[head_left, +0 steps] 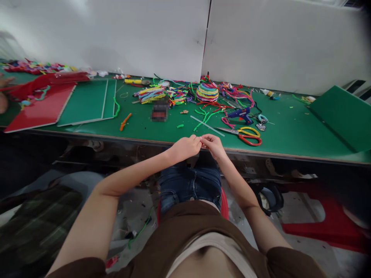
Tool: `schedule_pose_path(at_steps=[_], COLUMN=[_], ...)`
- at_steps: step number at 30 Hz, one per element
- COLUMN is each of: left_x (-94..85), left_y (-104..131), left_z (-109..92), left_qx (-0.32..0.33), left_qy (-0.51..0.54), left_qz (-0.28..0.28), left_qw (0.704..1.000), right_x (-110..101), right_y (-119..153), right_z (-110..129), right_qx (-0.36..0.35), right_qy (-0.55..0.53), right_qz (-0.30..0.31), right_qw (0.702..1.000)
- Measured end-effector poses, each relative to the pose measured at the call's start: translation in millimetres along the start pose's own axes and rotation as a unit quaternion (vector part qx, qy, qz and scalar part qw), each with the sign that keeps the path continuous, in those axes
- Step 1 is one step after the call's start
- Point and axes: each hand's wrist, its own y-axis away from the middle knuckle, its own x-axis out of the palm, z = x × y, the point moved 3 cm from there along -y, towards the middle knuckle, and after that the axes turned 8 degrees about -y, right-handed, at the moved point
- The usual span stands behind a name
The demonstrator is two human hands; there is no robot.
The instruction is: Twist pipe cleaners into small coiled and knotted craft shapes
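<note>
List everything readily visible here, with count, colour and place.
Table: one, green, across the frame
Wall panels: two, white, behind the table
Boards: at least three, red and green, both ends
Scissors: one, yellow-and-red handles, right of the hands
Glue gun: one, blue, behind the scissors
Striped round item: one, multicoloured, back centre
Fuzzy stems: many, multicoloured, mostly around that item
Pale stick: one, whitish, left of scissors
Yellow tube: one, yellow, back left
Scraps: uncounted, various, scattered
Stool: one, red, under the wearer
Red piece: one, red, partly hidden at the fingertips
Left hand: one, bare, table edge
Right hand: one, bare, beside the left
</note>
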Motion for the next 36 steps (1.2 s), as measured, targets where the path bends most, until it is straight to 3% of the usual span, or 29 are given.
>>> schedule_pose_path(at_steps=[7,11,19,24,27,29,33,36], left_x=[0.4,-0.9,-21.7,-23.0,-20.1,-21.5,-29.0,-31.7], left_y=[-8.1,-12.2,-27.0,-31.5,-29.0,-25.8,-19.2,-16.1], left_z=[-4.2,3.8,30.6,52.1,55.4,52.4,41.2,37.6], left_qx=[0.039,0.037,-0.061,-0.207,-0.266,-0.272,-0.219,-0.186], left_qy=[-0.048,-0.043,-0.043,0.076,0.171,0.177,0.092,0.061], left_qz=[0.012,-0.009,-0.144,-0.210,-0.225,-0.241,-0.272,-0.265], left_qw=[0.998,0.998,0.987,0.953,0.922,0.915,0.933,0.944], right_x=[3.0,3.5,17.6,25.9,28.8,29.9,28.4,26.1], right_y=[-10.4,-13.5,-10.8,-1.8,3.5,7.1,14.4,19.6], right_z=[-1.2,8.1,51.5,77.1,88.5,94.1,99.0,96.8], right_qx=[-0.034,-0.102,-0.294,-0.403,-0.404,-0.380,-0.316,-0.290], right_qy=[0.088,0.115,0.148,0.200,0.250,0.258,0.186,0.136], right_qz=[0.005,0.010,-0.011,-0.020,0.004,0.030,0.050,0.065], right_qw=[0.996,0.988,0.944,0.893,0.880,0.888,0.929,0.945])
